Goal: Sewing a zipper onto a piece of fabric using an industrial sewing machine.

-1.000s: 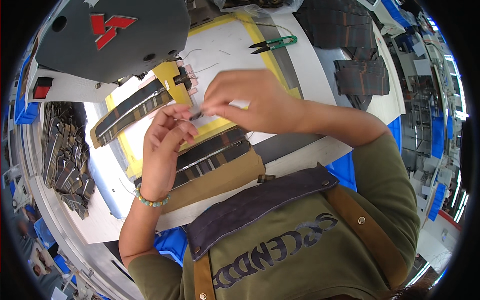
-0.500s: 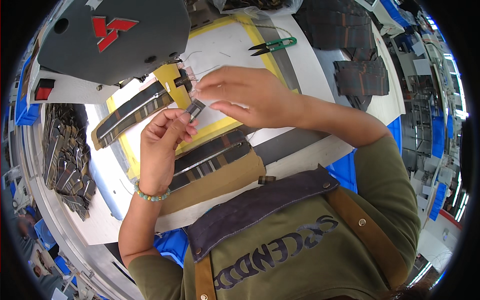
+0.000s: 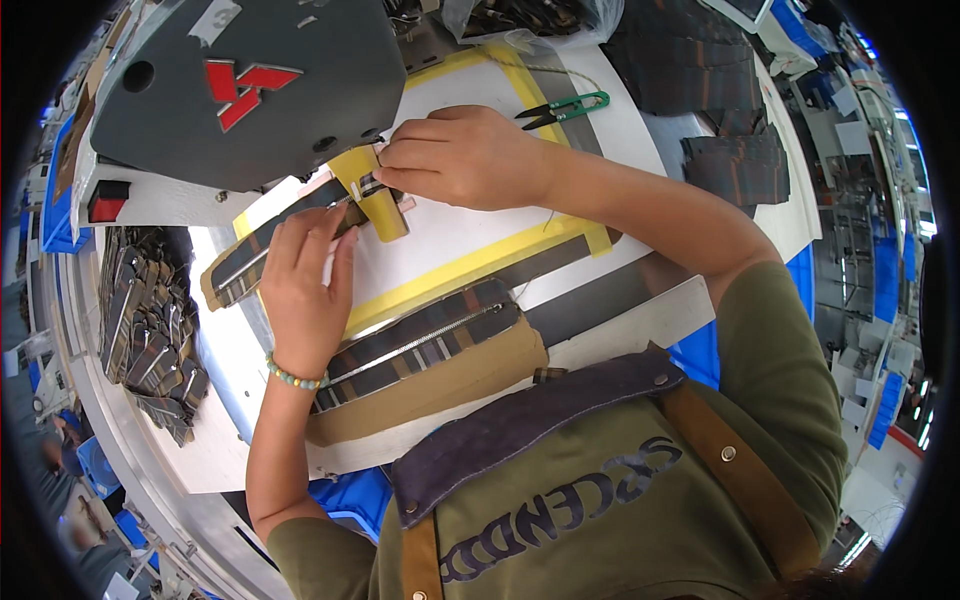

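White bench (image 3: pixel 640 300) with yellow tape borders lies under a grey sewing machine head (image 3: pixel 250 90). Both hands press a striped zipper strip (image 3: pixel 250 262) beneath it: left hand (image 3: pixel 305 290) flat, fingers released; right hand (image 3: pixel 465 155) pinching the strip by a yellow tab (image 3: pixel 375 195).

Red angular emblem (image 3: pixel 243 90) on the grey machine head (image 3: pixel 250 110), upper left. Pale rectangular sticker (image 3: pixel 216 20) near its top edge. Clear plastic bag (image 3: pixel 530 18) of dark parts at top centre.
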A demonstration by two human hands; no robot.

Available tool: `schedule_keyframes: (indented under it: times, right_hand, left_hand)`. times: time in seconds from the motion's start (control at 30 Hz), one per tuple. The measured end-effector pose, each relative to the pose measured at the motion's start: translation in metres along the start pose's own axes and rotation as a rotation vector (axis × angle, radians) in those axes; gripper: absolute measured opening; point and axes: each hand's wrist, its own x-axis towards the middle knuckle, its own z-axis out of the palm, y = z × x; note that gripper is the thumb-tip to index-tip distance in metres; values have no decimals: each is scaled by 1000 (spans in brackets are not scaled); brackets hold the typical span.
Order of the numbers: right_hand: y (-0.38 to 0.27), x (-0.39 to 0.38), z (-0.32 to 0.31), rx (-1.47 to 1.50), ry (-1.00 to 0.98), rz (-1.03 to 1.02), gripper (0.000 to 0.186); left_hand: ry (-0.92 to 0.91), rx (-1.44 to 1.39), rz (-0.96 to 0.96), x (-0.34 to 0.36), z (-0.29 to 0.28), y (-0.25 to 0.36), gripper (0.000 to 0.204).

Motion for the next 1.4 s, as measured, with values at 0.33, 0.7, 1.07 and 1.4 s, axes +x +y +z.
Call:
schedule_keyframes:
  times: [0.33,0.7,1.07,1.4]
  right_hand:
    - [-1,0,21,-75,-50,-45,31]
    - [13,-10,3,32,-163,89,25]
    - [-17,-27,4,125,-177,233,35]
    - [-20,-28,10,49,-148,204,33]
  left_hand:
    - [-65,375,398,3,7,-8,55]
    - [-196,268,370,20,3,-15,63]
    - [-174,302,422,19,11,-14,62]
    - [-166,314,373,19,10,-11,64]
